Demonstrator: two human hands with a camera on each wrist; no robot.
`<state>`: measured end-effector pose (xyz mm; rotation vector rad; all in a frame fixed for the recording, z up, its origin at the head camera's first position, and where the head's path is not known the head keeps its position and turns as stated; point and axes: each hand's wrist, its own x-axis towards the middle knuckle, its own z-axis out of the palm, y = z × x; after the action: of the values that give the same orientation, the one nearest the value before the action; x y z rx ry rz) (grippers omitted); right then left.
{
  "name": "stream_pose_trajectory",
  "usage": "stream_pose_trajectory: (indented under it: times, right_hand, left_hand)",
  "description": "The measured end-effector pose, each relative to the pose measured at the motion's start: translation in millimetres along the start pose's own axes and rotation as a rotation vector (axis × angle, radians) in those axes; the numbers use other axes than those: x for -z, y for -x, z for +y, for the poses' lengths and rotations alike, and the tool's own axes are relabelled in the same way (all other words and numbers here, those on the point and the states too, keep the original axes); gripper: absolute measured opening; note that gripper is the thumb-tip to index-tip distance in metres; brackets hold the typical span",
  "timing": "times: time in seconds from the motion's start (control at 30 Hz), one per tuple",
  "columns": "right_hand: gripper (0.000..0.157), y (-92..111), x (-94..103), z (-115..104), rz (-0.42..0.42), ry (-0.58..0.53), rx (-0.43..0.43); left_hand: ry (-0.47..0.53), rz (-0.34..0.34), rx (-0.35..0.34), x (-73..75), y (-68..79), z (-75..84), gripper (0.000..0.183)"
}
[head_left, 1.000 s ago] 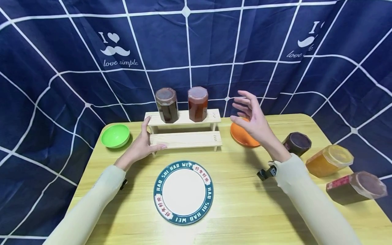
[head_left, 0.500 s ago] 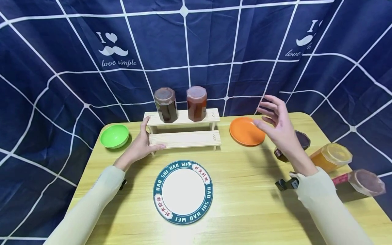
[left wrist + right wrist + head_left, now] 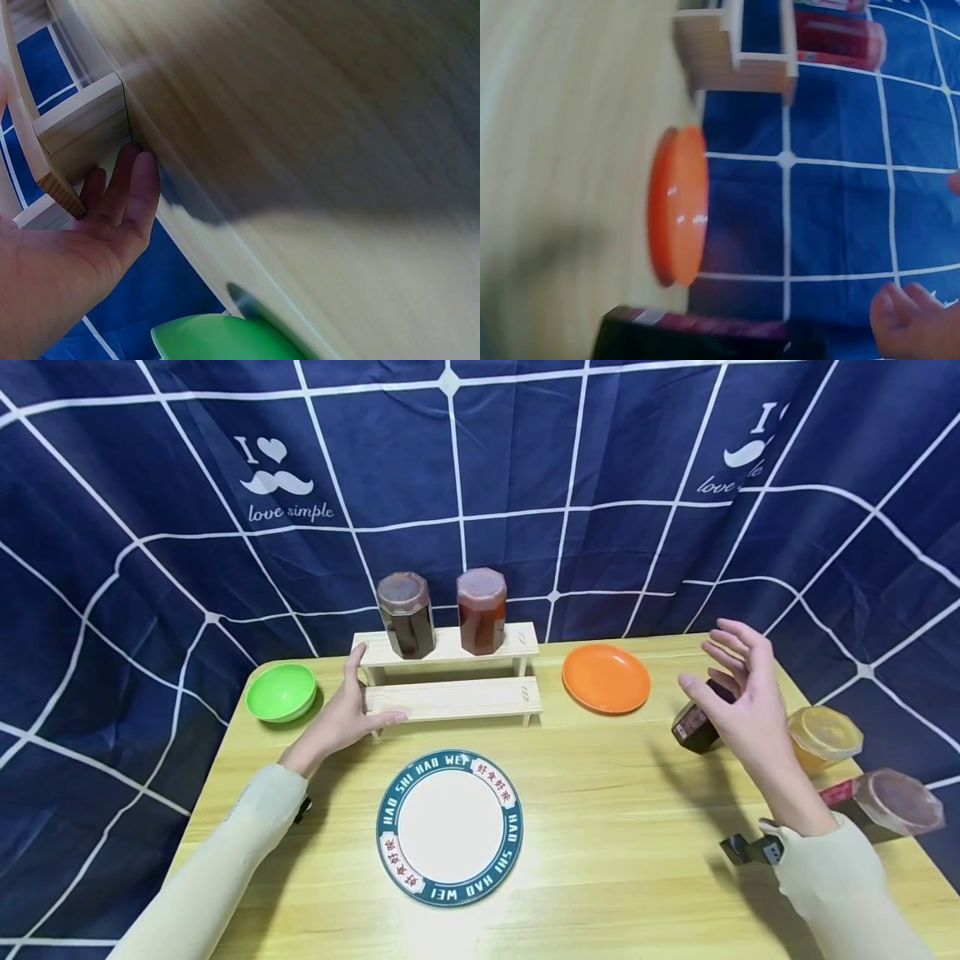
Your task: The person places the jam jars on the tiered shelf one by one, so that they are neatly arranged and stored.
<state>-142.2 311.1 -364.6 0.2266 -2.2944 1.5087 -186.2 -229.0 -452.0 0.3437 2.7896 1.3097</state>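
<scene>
My left hand point(image 3: 339, 724) grips the left end of a two-step wooden rack point(image 3: 453, 699); in the left wrist view its fingers point(image 3: 139, 191) bend round the end of a step. On the upper step stand a dark jar point(image 3: 412, 633) and a red jar point(image 3: 482, 628), both with pale lids. Over on the right, my right hand point(image 3: 752, 710) hovers with loosely bent fingers and nothing in them. It partly covers a dark labelled jar point(image 3: 696, 728), whose side also shows low in the right wrist view. The lower step bears no jar.
An orange plate point(image 3: 606, 678) lies right of the rack, a green bowl point(image 3: 281, 693) left of it. A white plate with a teal rim point(image 3: 516, 827) lies in front. At the right edge stand a yellow jar point(image 3: 828, 735) and a brownish jar point(image 3: 896, 802). Blue cloth point(image 3: 510, 460) hangs behind.
My right hand has moved right and toward me, from over the orange plate to over the dark jar on the right. The left hand keeps its hold on the rack.
</scene>
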Motion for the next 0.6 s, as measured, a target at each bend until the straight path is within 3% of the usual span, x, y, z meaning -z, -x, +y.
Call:
stream_pose_trajectory:
  times: [0.33,0.6]
  right_hand:
    - [0.09,26.4,19.8,29.3,0.178,0.084,-0.12]
    - [0.099,33.9,27.2,45.9,0.149,0.12,-0.209]
  left_hand:
    - [0.006,-0.007,0.007,-1.8,0.4,3.2,0.14]
    - [0.011,0.002,0.011,-1.3,1.7,3.4,0.139]
